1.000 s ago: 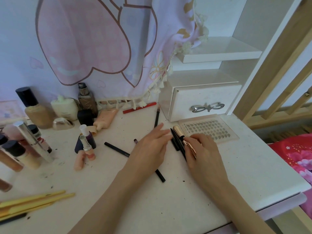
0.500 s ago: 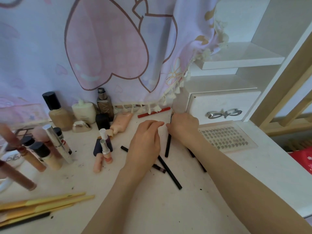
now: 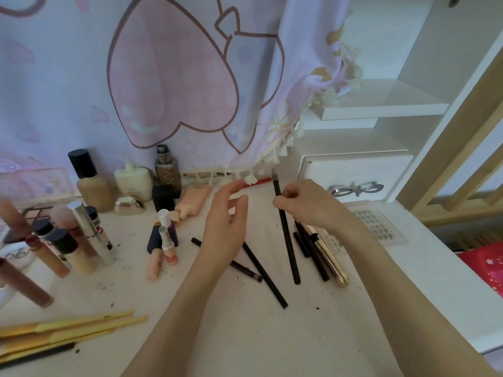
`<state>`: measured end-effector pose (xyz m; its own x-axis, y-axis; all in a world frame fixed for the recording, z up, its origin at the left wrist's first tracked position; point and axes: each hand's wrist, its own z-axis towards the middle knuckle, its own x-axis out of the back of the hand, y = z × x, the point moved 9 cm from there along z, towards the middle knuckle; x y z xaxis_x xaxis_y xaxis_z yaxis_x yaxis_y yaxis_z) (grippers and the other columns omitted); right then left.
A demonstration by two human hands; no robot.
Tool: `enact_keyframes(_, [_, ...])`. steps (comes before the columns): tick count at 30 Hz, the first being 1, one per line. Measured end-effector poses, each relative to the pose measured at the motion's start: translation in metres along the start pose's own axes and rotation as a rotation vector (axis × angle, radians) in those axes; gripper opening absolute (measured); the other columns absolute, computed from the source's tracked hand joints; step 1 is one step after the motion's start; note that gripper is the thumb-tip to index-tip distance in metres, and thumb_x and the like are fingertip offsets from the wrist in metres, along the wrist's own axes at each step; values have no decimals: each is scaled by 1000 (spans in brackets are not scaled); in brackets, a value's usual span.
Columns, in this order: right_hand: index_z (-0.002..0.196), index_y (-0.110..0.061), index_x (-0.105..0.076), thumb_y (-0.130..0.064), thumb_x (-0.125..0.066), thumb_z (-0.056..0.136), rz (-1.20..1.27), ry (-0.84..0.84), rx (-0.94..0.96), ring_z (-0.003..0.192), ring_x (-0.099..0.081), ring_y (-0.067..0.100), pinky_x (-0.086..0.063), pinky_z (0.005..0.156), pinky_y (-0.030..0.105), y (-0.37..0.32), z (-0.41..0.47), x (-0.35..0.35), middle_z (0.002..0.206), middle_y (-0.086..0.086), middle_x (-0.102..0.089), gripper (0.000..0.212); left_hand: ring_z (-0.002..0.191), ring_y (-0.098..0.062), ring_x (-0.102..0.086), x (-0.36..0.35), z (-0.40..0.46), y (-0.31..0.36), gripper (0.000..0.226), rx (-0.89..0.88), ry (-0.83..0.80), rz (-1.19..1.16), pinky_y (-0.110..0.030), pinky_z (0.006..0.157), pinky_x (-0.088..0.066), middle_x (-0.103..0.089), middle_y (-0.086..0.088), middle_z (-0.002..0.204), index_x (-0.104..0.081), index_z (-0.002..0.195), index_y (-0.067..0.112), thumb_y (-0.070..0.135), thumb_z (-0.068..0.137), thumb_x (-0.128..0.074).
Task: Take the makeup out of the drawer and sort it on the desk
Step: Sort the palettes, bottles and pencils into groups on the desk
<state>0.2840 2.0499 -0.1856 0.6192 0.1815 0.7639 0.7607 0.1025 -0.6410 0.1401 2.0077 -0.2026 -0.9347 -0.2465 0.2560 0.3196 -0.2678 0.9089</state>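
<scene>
At frame centre, we see the right hand pinching a long black pencil near its upper end between thumb and curled fingers; the pencil's lower end lies on the white desk. The left hand hovers just left of it, fingers relaxed and slightly spread, holding nothing. Two more black pencils lie crossed below the left hand. A gold tube and black sticks lie right of the held pencil. The white drawer at right centre is closed.
</scene>
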Motion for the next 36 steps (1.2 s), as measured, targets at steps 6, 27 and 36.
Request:
enact_keyframes(6, [72,-6,-52,-4,-41,91,516,-459,7,55,-61,21,-50,58,26,-2,-63,-28,59,6,-58,22,91,0,-56,-11,-4,4,36,116,-166,-353,-20,75,-45,-61,14,117,-46,128,28,34,93,-43])
enact_keyframes(27, [76,-11,-60,-18,-46,97,649,-158,57,39,-22,6,-20,38,17,-1,-69,-45,46,-10,-32,26,59,-3,-54,-9,-5,-1,16,279,-133,-849,-11,56,-46,-66,2,68,-69,73,12,19,77,-55])
enact_keyframes(36, [82,-24,-73,-28,-55,90,293,100,3,55,-55,-4,-39,56,4,26,-68,-8,63,-13,-61,20,66,-11,-61,-12,-13,-20,17,426,-97,-484,-16,62,-52,-68,-4,75,-69,87,9,22,88,-57])
